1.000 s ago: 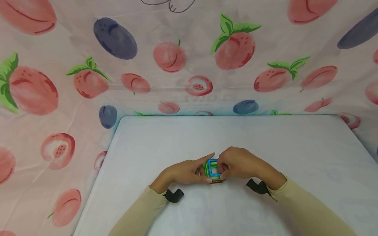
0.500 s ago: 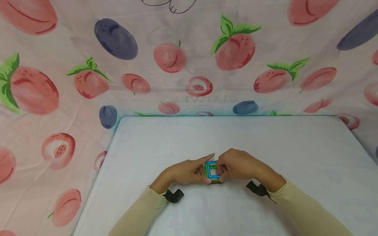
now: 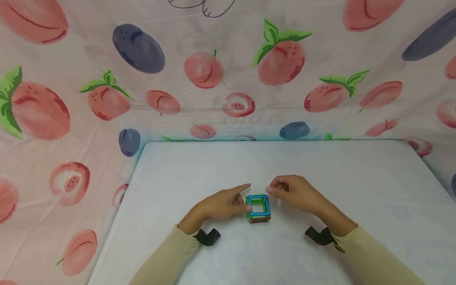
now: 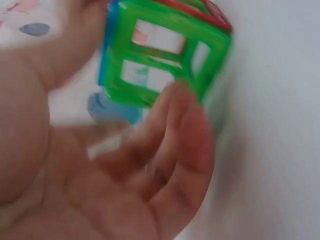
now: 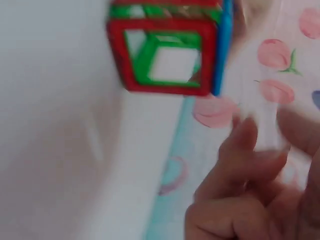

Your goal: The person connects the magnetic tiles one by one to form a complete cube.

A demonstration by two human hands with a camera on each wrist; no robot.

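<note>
A small cube of magnetic tile frames (image 3: 258, 214) stands on the white table, with a blue square frame (image 3: 268, 206) on top and green and red sides. At its left is my left hand (image 3: 221, 205), index finger stretched out and thumb at the cube's top left edge. In the left wrist view the fingertips lie over or just beside a green tile (image 4: 117, 75); blur hides whether they touch. My right hand (image 3: 293, 192) is off the cube, to its upper right, fingers loosely bent and holding nothing. The right wrist view shows a red tile (image 5: 117, 50) on another side.
The white table (image 3: 199, 166) spreads around the cube. Behind it and at the sides hangs a cloth (image 3: 213, 31) printed with peaches and dark blue fruit. Black straps (image 3: 208, 237) sit at both wrists.
My right hand has let go of the blue tile and moved right and away. The blue tile, tilted earlier, lies flat on top. My left hand has loosened and drawn slightly left.
</note>
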